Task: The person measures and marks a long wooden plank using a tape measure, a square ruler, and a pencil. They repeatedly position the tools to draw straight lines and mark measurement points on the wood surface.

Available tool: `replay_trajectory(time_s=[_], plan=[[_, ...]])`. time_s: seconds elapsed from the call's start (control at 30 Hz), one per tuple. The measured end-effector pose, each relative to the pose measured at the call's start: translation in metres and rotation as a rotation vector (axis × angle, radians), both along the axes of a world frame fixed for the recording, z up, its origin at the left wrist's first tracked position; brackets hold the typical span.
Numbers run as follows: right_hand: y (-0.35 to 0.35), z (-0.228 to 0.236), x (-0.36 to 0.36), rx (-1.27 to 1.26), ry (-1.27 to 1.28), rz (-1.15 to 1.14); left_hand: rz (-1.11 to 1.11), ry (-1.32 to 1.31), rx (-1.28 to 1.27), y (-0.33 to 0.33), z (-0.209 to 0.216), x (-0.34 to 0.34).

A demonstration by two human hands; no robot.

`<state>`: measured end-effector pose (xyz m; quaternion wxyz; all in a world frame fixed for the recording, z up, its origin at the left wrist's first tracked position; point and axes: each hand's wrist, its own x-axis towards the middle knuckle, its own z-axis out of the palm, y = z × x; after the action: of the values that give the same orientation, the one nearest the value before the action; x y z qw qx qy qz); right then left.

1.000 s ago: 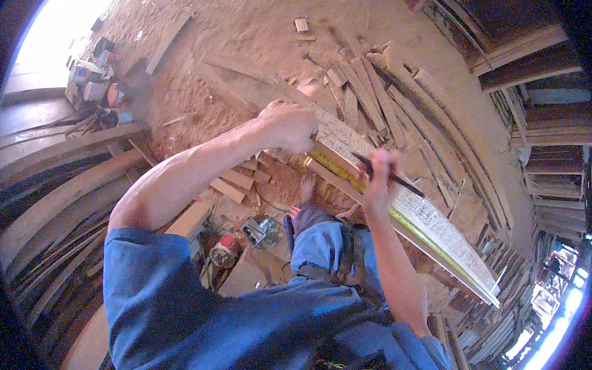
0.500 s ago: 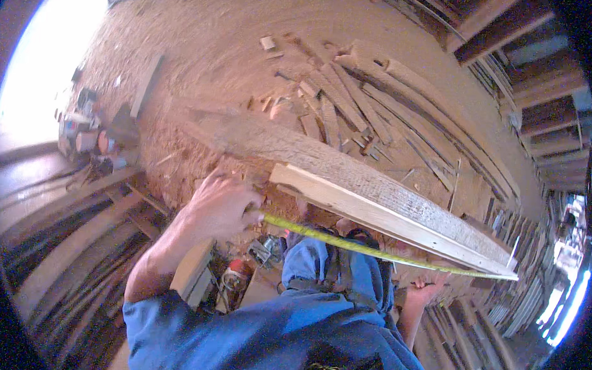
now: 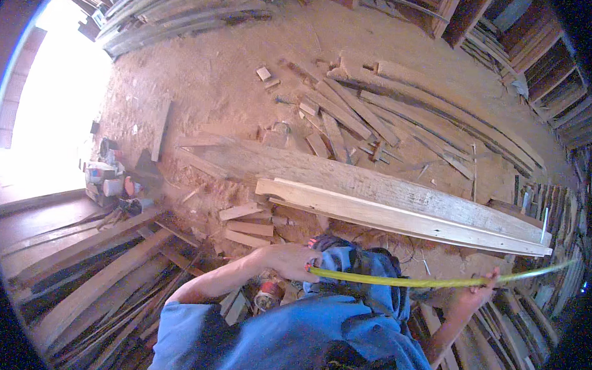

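Over dusty floor (image 3: pixel 202 84): holding yellow measuring tape (image 3: pixel 397 281), fisted in left grip (image 3: pixel 296 260), pinched farther along in right grip (image 3: pixel 483 286), with pale board (image 3: pixel 386 215) just beyond both. Keep tape taut, untwisted.

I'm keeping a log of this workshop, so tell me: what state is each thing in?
Yellow measuring tape: drawn out, slightly bowed
Left hand: closed at one end of the tape
Right hand: holding the tape partway along
Pale board: lying lengthwise, untouched
Weathered plank: lying alongside the board, untouched
Offcuts: loose on the ground
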<state>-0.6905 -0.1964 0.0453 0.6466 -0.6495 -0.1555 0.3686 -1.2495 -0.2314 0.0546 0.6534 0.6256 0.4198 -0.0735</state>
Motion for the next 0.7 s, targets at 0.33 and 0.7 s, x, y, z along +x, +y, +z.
replay_trajectory(time_s=[0.33,0.7], plan=[[-0.015,-0.008,0.225,0.132,-0.637,-0.062,-0.079,-0.116,0.053,0.005,-0.039,0.140],[-0.027,0.037,0.389,0.210,-0.037,0.064,-0.078,0.231,0.039,0.030,0.012,0.341]])
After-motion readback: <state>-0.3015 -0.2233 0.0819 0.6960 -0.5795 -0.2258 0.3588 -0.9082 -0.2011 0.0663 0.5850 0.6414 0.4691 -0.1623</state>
